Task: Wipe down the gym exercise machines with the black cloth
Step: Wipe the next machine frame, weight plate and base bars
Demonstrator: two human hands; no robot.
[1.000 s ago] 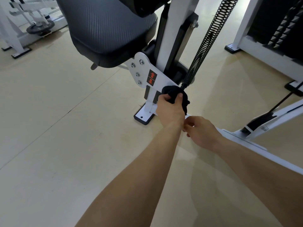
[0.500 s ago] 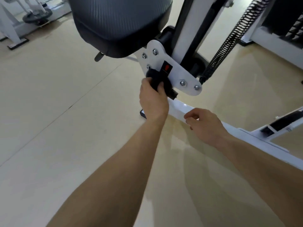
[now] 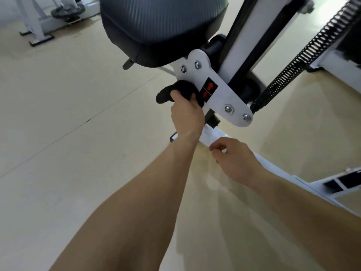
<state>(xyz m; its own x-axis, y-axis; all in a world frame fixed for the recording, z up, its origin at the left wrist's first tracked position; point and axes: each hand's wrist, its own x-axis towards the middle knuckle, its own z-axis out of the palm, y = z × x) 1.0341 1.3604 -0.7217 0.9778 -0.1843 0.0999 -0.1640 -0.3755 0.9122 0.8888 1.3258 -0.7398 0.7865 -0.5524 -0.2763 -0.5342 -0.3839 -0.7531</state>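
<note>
My left hand (image 3: pixel 186 114) grips the black cloth (image 3: pixel 179 90) and presses it against the left edge of the white bracket plate (image 3: pixel 224 98) under the machine's black padded seat (image 3: pixel 160 26). The plate carries a black label with red arrows and several bolts. My right hand (image 3: pixel 232 161) hovers lower right, fingers loosely curled and holding nothing, resting at the white base beam (image 3: pixel 211 136) of the machine.
A black coil spring (image 3: pixel 304 55) runs from the plate's lower right end up to the top right. The white upright post (image 3: pixel 240 42) rises behind the plate. Another white machine frame with a weight plate (image 3: pixel 66 11) stands at the far left. Beige floor lies all around.
My left hand has carried the cloth from the plate's lower right end, near the spring, up and left to its left edge under the seat. The view has moved closer.
</note>
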